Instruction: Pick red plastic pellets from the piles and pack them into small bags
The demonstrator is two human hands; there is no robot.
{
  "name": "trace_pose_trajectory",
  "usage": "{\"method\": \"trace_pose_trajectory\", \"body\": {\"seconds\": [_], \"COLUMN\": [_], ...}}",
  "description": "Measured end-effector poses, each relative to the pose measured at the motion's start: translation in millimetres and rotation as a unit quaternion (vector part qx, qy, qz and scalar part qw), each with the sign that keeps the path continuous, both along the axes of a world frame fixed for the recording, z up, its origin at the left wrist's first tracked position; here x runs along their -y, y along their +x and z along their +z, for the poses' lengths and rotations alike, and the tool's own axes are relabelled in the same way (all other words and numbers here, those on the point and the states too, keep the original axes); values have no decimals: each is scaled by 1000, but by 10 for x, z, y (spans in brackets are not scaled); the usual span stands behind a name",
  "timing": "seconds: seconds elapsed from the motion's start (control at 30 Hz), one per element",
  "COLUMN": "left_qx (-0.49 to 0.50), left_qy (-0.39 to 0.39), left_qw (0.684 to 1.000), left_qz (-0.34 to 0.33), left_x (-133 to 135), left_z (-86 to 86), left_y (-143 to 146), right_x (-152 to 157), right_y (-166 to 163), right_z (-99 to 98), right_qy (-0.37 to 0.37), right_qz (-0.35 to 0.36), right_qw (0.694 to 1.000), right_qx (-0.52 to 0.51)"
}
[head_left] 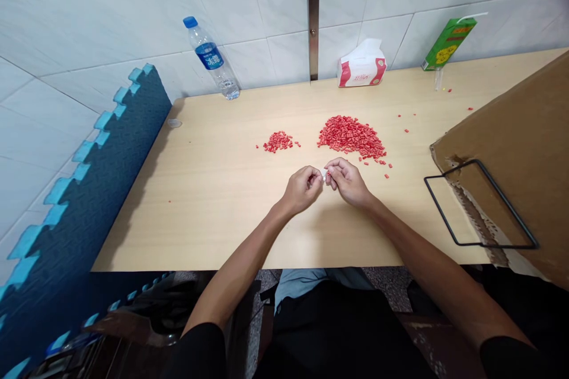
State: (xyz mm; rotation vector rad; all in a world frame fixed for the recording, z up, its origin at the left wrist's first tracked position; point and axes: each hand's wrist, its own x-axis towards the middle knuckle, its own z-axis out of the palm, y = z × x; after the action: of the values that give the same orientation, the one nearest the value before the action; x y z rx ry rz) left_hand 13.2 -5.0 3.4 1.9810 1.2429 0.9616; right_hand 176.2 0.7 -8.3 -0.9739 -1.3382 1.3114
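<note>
My left hand [303, 189] and my right hand [349, 182] meet fingertip to fingertip over the table [213, 207], in front of the larger red heap. Between them a small white piece [324, 174] shows at the tips of my left fingers, which are closed in a pinch. My right thumb and fingers are closed on a small red piece [328, 173]. Its exact shape is partly hidden. Beyond my hands lies a large heap of small red pieces [351, 136]. A smaller heap of red pieces [278, 141] lies to its left.
Along the tiled wall stand a water bottle [211, 59], a tissue pack [362, 66] and a green drink carton [448, 44] with a straw. A cardboard sheet [515, 154] with a black wire frame [478, 244] bounds the right side. Blue foam matting [89, 201] borders the left.
</note>
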Motion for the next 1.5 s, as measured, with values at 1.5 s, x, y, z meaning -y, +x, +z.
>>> {"method": "trace_pose_trajectory", "body": {"seconds": [1.5], "left_qx": [49], "left_qy": [37], "left_qw": [997], "left_qz": [47], "left_x": [-20], "left_z": [-69], "left_y": [-13], "right_x": [108], "right_y": [-56], "right_z": [-16], "right_qy": [80], "right_qz": [-42], "right_qw": [990], "right_qx": [111]}}
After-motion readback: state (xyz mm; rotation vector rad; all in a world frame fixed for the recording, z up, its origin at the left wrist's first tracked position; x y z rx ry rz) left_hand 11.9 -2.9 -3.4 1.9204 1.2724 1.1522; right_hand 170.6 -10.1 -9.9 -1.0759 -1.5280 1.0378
